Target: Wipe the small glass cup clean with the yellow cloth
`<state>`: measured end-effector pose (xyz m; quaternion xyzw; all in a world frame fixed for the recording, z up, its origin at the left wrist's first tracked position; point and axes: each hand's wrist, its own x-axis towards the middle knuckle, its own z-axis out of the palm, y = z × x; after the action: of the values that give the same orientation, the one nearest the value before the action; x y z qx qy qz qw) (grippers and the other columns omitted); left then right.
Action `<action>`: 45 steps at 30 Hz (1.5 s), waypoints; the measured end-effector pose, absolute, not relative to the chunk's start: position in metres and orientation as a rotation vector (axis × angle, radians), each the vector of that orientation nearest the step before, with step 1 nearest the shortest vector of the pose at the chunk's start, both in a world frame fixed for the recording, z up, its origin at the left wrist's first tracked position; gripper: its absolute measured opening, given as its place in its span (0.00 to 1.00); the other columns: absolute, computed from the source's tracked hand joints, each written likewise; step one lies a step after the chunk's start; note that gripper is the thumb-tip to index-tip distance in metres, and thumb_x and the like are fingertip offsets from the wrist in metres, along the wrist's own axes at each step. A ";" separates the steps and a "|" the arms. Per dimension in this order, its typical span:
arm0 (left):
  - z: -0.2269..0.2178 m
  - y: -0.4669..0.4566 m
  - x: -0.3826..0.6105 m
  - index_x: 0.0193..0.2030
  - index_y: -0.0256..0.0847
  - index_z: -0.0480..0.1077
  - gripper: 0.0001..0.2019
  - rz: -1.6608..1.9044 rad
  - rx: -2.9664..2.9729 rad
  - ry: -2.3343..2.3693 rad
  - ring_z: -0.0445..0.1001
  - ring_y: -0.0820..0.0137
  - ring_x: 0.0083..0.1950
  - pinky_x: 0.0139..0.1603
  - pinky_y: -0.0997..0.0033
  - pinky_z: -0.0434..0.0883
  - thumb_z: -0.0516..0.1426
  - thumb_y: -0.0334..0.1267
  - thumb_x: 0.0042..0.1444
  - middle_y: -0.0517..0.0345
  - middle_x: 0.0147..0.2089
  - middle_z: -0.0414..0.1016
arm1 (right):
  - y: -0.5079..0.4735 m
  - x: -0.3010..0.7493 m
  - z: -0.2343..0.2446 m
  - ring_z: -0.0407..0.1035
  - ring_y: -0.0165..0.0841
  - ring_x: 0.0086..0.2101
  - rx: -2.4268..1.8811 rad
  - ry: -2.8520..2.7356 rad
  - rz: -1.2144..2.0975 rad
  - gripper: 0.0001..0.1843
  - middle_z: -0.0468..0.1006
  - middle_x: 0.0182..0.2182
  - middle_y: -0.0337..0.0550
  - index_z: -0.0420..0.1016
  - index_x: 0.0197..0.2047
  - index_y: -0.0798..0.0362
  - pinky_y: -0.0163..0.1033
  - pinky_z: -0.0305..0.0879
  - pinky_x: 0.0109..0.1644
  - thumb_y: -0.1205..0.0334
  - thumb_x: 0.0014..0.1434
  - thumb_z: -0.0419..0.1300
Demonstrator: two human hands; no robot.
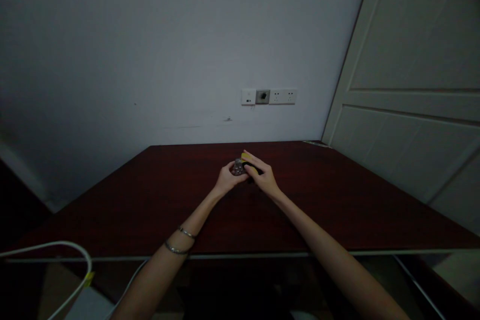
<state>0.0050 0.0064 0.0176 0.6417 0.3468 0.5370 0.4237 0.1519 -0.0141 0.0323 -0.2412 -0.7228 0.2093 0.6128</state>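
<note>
Above the far middle of the dark red table [157,210], both my hands meet. My left hand [225,180] is closed around a small, clear, shiny container-like object [239,166]; its exact kind is too small to make out. Wrapped in my right hand [265,177] is a yellow-and-black object [245,157], pressed against or right beside the clear one. The fingers cover most of it, so its kind does not show. Two metal bracelets [177,248] circle my left forearm.
Behind the table rises a pale wall with sockets and switches [269,97]. A white panelled door [412,100] stands along the right side. At the front left, a white cable [63,243] loops over the table's edge.
</note>
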 end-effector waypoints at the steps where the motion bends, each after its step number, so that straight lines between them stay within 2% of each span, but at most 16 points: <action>1: 0.017 0.007 0.004 0.46 0.30 0.66 0.29 1.344 1.614 0.882 0.74 0.66 0.40 0.45 0.65 0.69 0.66 0.38 0.34 0.48 0.41 0.75 | -0.017 0.151 0.033 0.61 0.37 0.55 -0.542 -1.719 0.444 0.16 0.67 0.55 0.41 0.73 0.47 0.46 0.45 0.55 0.60 0.58 0.54 0.58; 5: 0.018 0.004 0.005 0.46 0.31 0.67 0.30 1.325 1.704 0.954 0.73 0.66 0.39 0.43 0.67 0.70 0.66 0.38 0.34 0.50 0.40 0.75 | -0.013 0.152 0.030 0.63 0.37 0.54 -0.593 -1.685 0.413 0.16 0.69 0.53 0.41 0.74 0.46 0.47 0.46 0.56 0.60 0.57 0.54 0.57; 9: 0.020 -0.002 0.007 0.49 0.32 0.66 0.33 1.268 1.765 0.917 0.73 0.65 0.42 0.43 0.66 0.70 0.67 0.39 0.32 0.49 0.43 0.74 | 0.004 0.154 0.025 0.69 0.39 0.47 -0.727 -1.458 0.591 0.17 0.77 0.44 0.44 0.76 0.43 0.51 0.47 0.63 0.55 0.51 0.54 0.56; 12: 0.020 -0.003 0.007 0.47 0.32 0.67 0.31 1.213 1.736 0.889 0.73 0.65 0.40 0.42 0.66 0.71 0.67 0.38 0.33 0.50 0.42 0.75 | 0.012 0.155 0.023 0.71 0.40 0.44 -0.792 -1.398 0.709 0.19 0.78 0.41 0.44 0.77 0.40 0.52 0.46 0.66 0.51 0.49 0.52 0.57; 16: 0.021 -0.001 0.008 0.42 0.33 0.70 0.25 1.240 1.680 0.918 0.73 0.67 0.39 0.42 0.67 0.70 0.66 0.38 0.33 0.52 0.39 0.76 | 0.007 0.154 0.024 0.71 0.38 0.45 -0.782 -1.433 0.644 0.18 0.78 0.42 0.42 0.76 0.42 0.50 0.45 0.65 0.52 0.49 0.54 0.55; 21: 0.015 0.007 0.005 0.39 0.31 0.72 0.20 1.240 1.743 1.028 0.71 0.70 0.33 0.37 0.70 0.68 0.64 0.38 0.38 0.54 0.33 0.75 | -0.012 0.153 0.029 0.64 0.37 0.52 -0.627 -1.785 0.373 0.14 0.72 0.50 0.41 0.75 0.44 0.46 0.46 0.58 0.58 0.57 0.54 0.58; 25: 0.008 0.012 0.004 0.40 0.33 0.72 0.20 1.256 1.837 1.088 0.69 0.72 0.31 0.34 0.72 0.67 0.63 0.40 0.38 0.57 0.31 0.73 | -0.011 0.155 0.028 0.65 0.37 0.52 -0.597 -1.843 0.328 0.14 0.71 0.51 0.42 0.75 0.44 0.45 0.46 0.59 0.58 0.58 0.54 0.58; 31: 0.006 0.007 0.005 0.46 0.34 0.70 0.32 1.191 1.925 1.080 0.71 0.68 0.35 0.37 0.70 0.68 0.67 0.43 0.30 0.54 0.36 0.74 | 0.008 0.154 0.019 0.72 0.38 0.44 -0.806 -1.552 0.484 0.16 0.78 0.41 0.44 0.76 0.42 0.50 0.46 0.65 0.52 0.52 0.54 0.56; 36: 0.004 0.011 0.004 0.41 0.34 0.72 0.25 1.189 1.931 1.138 0.70 0.69 0.33 0.36 0.70 0.68 0.65 0.42 0.34 0.56 0.32 0.74 | -0.002 0.153 0.021 0.68 0.37 0.48 -0.707 -1.690 0.365 0.14 0.75 0.47 0.43 0.76 0.43 0.47 0.45 0.63 0.55 0.57 0.54 0.57; 39: 0.004 0.013 0.005 0.41 0.33 0.72 0.21 1.210 1.800 1.005 0.71 0.70 0.35 0.38 0.70 0.68 0.63 0.38 0.37 0.55 0.35 0.75 | -0.012 0.152 0.026 0.65 0.37 0.51 -0.612 -1.833 0.266 0.13 0.72 0.50 0.42 0.76 0.43 0.47 0.46 0.59 0.58 0.60 0.53 0.58; 45: 0.016 0.002 0.009 0.41 0.32 0.71 0.23 1.211 1.560 0.905 0.73 0.67 0.37 0.42 0.67 0.69 0.66 0.36 0.34 0.52 0.38 0.76 | -0.007 0.153 0.026 0.68 0.37 0.49 -0.645 -1.630 0.373 0.13 0.75 0.47 0.42 0.75 0.44 0.47 0.47 0.61 0.56 0.58 0.56 0.55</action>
<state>0.0094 0.0019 0.0156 0.6353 0.3688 0.4933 0.4659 0.1535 -0.0075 0.0265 -0.2812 -0.7103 0.1623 0.6245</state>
